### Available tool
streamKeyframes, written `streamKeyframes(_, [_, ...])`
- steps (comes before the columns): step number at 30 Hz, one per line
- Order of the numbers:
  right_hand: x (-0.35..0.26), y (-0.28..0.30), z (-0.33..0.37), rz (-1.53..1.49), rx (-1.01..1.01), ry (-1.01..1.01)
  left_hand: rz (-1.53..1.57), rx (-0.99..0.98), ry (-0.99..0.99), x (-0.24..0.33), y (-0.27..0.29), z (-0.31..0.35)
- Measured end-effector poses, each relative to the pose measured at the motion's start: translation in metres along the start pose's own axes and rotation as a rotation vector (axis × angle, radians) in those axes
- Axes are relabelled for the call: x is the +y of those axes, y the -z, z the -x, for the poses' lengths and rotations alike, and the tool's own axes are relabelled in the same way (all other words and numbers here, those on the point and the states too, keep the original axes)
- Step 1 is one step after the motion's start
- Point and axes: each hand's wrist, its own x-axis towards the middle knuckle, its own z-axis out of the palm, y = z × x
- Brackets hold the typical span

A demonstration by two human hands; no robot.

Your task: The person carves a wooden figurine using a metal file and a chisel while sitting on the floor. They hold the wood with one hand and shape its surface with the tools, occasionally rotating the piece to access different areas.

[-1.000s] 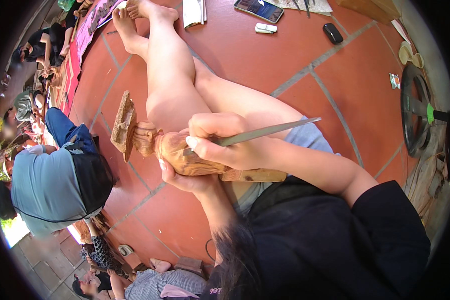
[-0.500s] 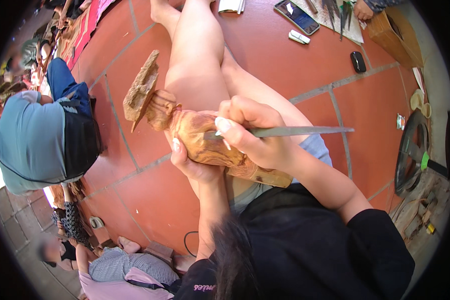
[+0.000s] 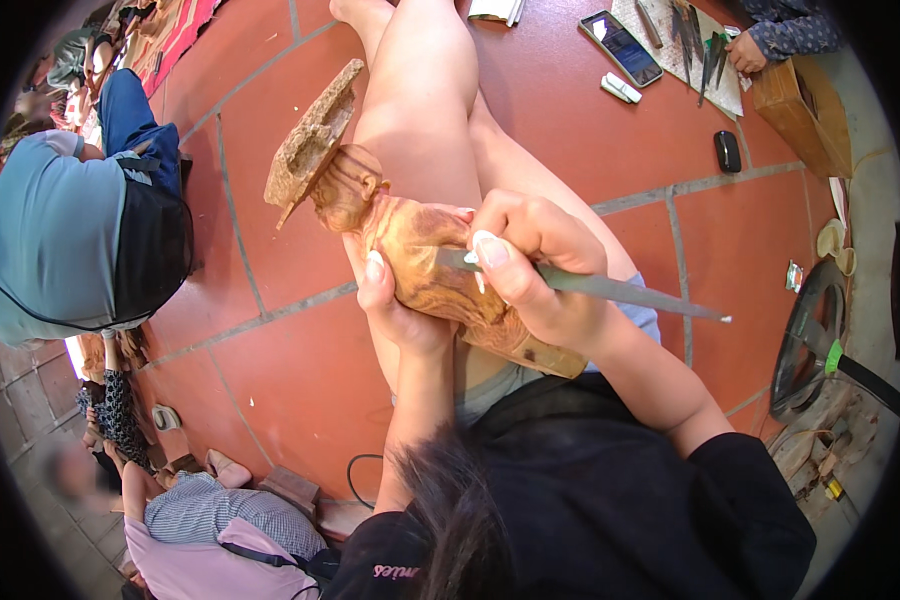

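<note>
A carved wooden figurine [image 3: 435, 275] with a broad rough-topped hat [image 3: 312, 150] lies slanted across my lap, its squared base toward my body. My left hand [image 3: 410, 310] is closed around its lower side, the thumb pressed on the carved body; the other fingers are mostly hidden beneath. In my right hand [image 3: 545, 265] is a long, flat grey metal carving tool [image 3: 640, 292], pinched between thumb and fingers. Its broad end touches the figurine's back, while the tapering end sticks out to the right. Whether it is a chisel or a file I cannot tell.
Red floor tiles [image 3: 300, 400] surround my outstretched legs. A phone [image 3: 621, 48], white case [image 3: 621, 88], black mouse-shaped object [image 3: 727, 151] and several metal tools [image 3: 692, 40] lie ahead, beside another person's hand [image 3: 746, 52]. A fan [image 3: 808, 330] stands right; a seated person [image 3: 70, 230] is left.
The view has shifted slightly, so the figurine sits a little further right. The tool's free end now slants lower. Both hands keep their holds.
</note>
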Motion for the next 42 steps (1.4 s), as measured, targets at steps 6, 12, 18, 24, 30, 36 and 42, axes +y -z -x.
streamKeyframes(6, [-0.004,0.001,-0.001,0.133,-0.053,0.073,-0.023,0.045,-0.014,0.002,0.000,0.001])
streamKeyframes(12, [-0.004,-0.003,-0.002,0.144,-0.043,0.145,-0.042,0.017,-0.027,0.003,0.000,0.001])
streamKeyframes(18, [-0.002,-0.002,-0.003,0.169,-0.019,0.180,-0.094,-0.004,-0.018,0.003,0.001,-0.001])
streamKeyframes(24, [-0.003,0.001,-0.002,0.160,-0.044,0.143,-0.094,0.068,-0.034,0.003,-0.005,0.001])
streamKeyframes(30, [-0.006,0.006,-0.003,-0.082,-0.012,-0.086,-0.108,0.023,-0.023,-0.001,0.000,-0.004])
streamKeyframes(36, [-0.016,0.028,-0.025,-0.280,0.045,-0.306,-0.045,0.034,0.003,-0.004,0.005,-0.005])
streamKeyframes(42, [-0.004,0.047,-0.051,0.040,-0.339,0.037,0.035,0.075,0.022,-0.003,0.008,-0.002])
